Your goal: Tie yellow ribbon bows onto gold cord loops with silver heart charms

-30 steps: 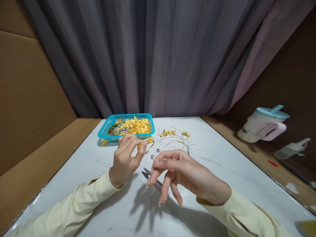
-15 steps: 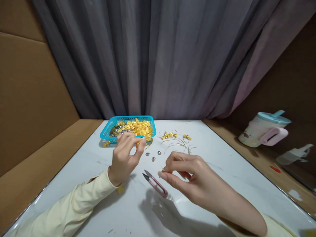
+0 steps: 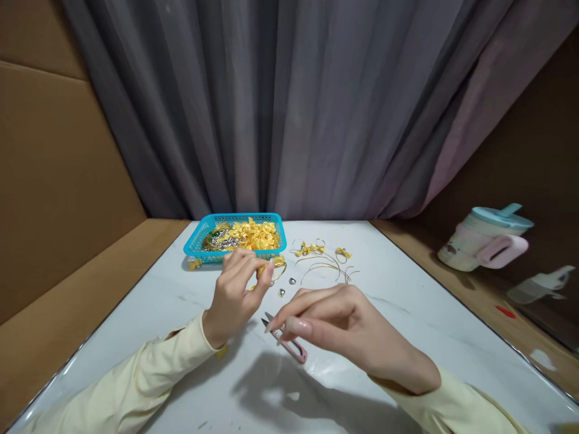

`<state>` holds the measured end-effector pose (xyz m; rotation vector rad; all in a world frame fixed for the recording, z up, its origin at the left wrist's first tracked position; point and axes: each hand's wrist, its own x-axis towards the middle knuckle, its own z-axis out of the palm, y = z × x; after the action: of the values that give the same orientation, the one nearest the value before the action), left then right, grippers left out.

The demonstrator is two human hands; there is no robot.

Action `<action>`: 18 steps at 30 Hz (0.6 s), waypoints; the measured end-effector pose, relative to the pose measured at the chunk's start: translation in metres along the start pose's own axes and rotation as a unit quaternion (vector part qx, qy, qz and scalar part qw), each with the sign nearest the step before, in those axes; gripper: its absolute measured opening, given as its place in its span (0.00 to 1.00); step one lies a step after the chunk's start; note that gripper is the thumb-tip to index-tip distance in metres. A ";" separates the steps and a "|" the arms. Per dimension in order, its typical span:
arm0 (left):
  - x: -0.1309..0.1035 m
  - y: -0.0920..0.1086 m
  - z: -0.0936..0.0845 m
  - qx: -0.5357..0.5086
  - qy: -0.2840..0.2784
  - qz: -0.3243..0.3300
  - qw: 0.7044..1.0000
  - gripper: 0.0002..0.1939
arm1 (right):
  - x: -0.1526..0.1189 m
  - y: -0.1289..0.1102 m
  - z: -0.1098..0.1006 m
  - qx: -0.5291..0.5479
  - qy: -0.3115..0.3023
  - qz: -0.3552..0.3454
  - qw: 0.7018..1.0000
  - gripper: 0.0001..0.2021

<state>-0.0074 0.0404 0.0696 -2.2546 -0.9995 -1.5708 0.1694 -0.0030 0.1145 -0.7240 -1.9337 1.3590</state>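
Note:
In my left hand, pinched between thumb and fingers, is a yellow ribbon bow with a loop of gold cord hanging from it. My right hand hovers above the pink thread snips, its fingertips over the blades; its thumb and fingers are apart and nothing shows between them. The snips lie on the white table. Small silver bells lie just beyond my right hand, one of them partly hidden by the ribbon and cord.
A blue basket of yellow bows, bells and cords stands at the back. Finished-looking bows and loose gold cords lie right of it. A lidded cup and a clear bottle stand at the right.
My right hand has moved left over the snips, and its fingers have opened from a pinch. My left hand has shifted slightly right and down with the bow.

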 end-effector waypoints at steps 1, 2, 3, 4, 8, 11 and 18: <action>0.000 0.000 0.000 -0.002 -0.001 0.000 1.000 0.08 | 0.001 0.002 -0.001 0.028 -0.007 0.007 1.000 0.13; -0.001 -0.001 0.000 -0.004 0.000 -0.001 1.000 0.08 | 0.001 0.004 -0.002 0.052 -0.012 0.008 0.999 0.14; -0.001 -0.001 0.001 -0.006 0.002 -0.002 1.000 0.08 | 0.002 0.005 -0.003 0.073 -0.017 0.005 0.997 0.15; -0.001 -0.002 0.001 -0.009 0.003 -0.005 1.000 0.08 | 0.002 0.007 -0.003 0.093 -0.021 0.001 0.995 0.17; -0.001 -0.003 0.001 -0.013 0.003 -0.019 1.000 0.08 | 0.002 0.010 -0.005 0.111 -0.020 -0.006 0.994 0.22; -0.001 -0.003 0.001 -0.012 0.005 -0.024 1.000 0.08 | 0.002 0.010 -0.003 0.101 -0.005 0.020 0.995 0.12; -0.004 0.001 0.003 -0.038 -0.017 -0.062 0.997 0.08 | 0.001 0.013 0.003 0.087 0.089 0.018 0.992 0.06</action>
<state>-0.0054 0.0392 0.0652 -2.3174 -1.1256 -1.6531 0.1669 -0.0003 0.1016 -0.7709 -1.6494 1.4147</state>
